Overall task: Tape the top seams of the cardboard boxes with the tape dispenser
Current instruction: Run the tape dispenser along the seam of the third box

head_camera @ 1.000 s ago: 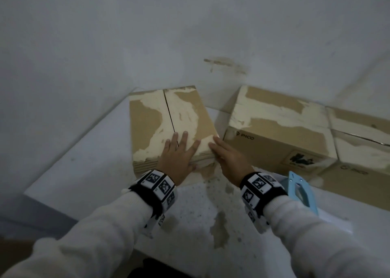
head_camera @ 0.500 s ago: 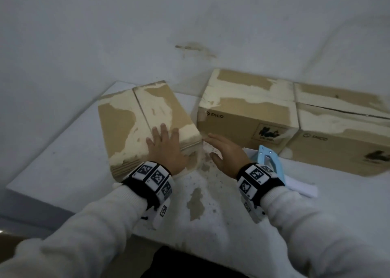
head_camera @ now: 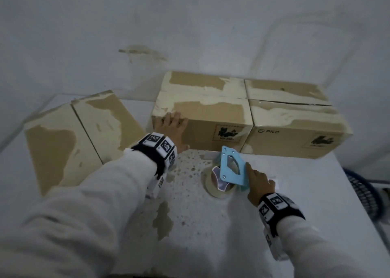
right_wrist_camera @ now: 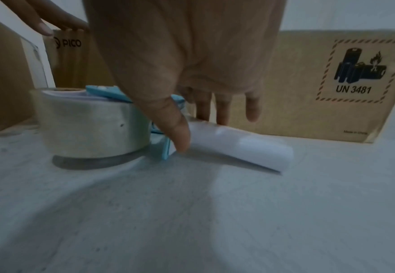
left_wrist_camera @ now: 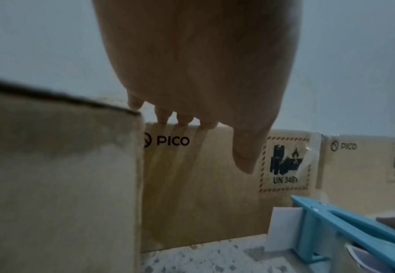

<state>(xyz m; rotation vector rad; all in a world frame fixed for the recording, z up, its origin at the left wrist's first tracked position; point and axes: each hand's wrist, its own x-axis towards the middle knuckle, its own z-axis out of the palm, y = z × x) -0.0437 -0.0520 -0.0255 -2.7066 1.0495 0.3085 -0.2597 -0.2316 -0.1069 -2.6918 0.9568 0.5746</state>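
Observation:
Three cardboard boxes stand on the white table [head_camera: 274, 225]: a left box [head_camera: 80, 138] with an open top seam, a middle box [head_camera: 202, 108], and a right box [head_camera: 295, 119]. My left hand [head_camera: 172, 123] rests with straight fingers on the middle box's front upper left corner, over the PICO print [left_wrist_camera: 173, 141]. The blue tape dispenser [head_camera: 231, 167] lies on the table in front of the middle box, its clear tape roll [right_wrist_camera: 91, 125] beside it. My right hand [head_camera: 253, 176] reaches down at the dispenser's right side, its thumb [right_wrist_camera: 178, 129] touching the blue edge, the fingers straight behind it.
A white rolled paper strip [right_wrist_camera: 238, 146] lies under and right of the dispenser. A worn brown patch [head_camera: 163, 218] marks the table near me. A dark blue basket [head_camera: 363, 193] sits past the table's right edge. The wall stands close behind the boxes.
My left hand left the left box and now rests on the middle box. My right hand drew back to the tape dispenser. The head view swung to the right.

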